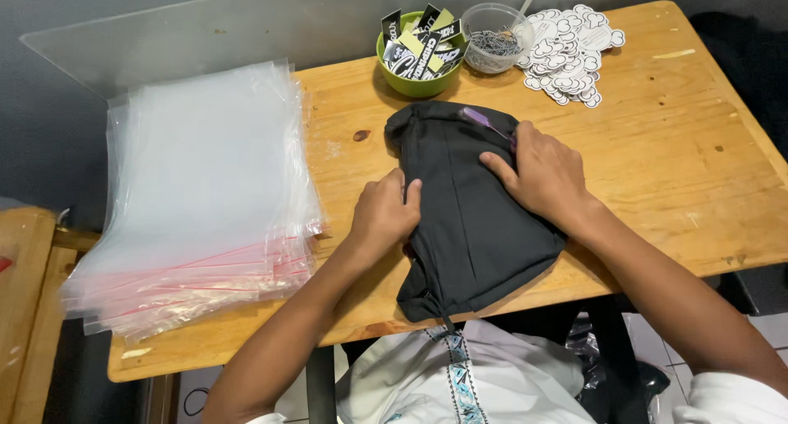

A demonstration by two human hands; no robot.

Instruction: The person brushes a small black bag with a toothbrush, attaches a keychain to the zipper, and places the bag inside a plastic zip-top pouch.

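At frame centre, my left hand (pixel 384 215) and right hand (pixel 543 174) press flat, apart, on the folded black garment (pixel 472 219); it seems nearly folded, unbagged, plastic bags (pixel 205 186) stacked left.

My forearms are bare from wrist to elbow, with no watch, ring or band on my left hand (pixel 382 215) or my right hand (pixel 546 178). I wear a white shirt with short white sleeves, and a narrow embroidered strip in blue and black runs down its front.
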